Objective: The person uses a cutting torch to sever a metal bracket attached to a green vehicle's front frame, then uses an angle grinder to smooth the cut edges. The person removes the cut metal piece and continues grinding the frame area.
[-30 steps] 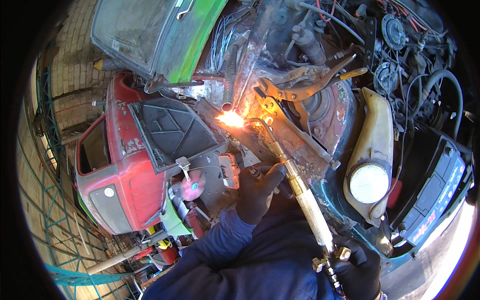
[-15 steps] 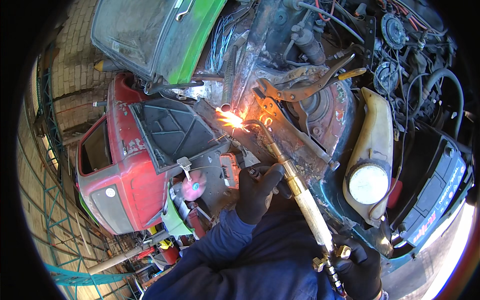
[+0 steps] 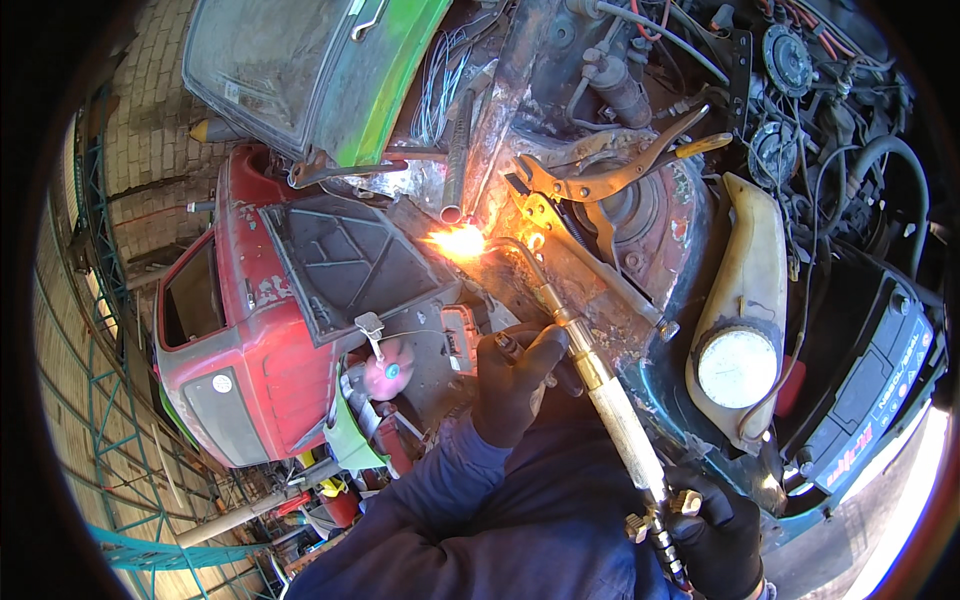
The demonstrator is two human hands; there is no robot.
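My right hand (image 3: 716, 535), in a dark glove, grips the valve end of a gas welding torch (image 3: 620, 420) with brass fittings and a pale worn handle. The torch slants up to the left, and its bent tip (image 3: 510, 243) gives a bright orange flame (image 3: 460, 242) against rusty sheet metal (image 3: 525, 280). Beside the torch's brass collar is my left hand (image 3: 512, 385), gloved, fingers curled; whatever they hold is hidden. Locking pliers (image 3: 590, 185) clamp the metal right of the flame. Just above the flame shows a round tube end (image 3: 451, 214).
At right stand a yellowed plastic reservoir (image 3: 740, 300) with a white cap and a battery (image 3: 880, 370). Hoses and wiring crowd the engine bay. A green car door (image 3: 395, 85) is at upper left, a red vehicle body (image 3: 240, 370) at left. A wire bundle (image 3: 437, 95) hangs above the flame.
The flame glow has grown wider and more orange, with fewer streaking sparks. Both hands and the torch have hardly moved.
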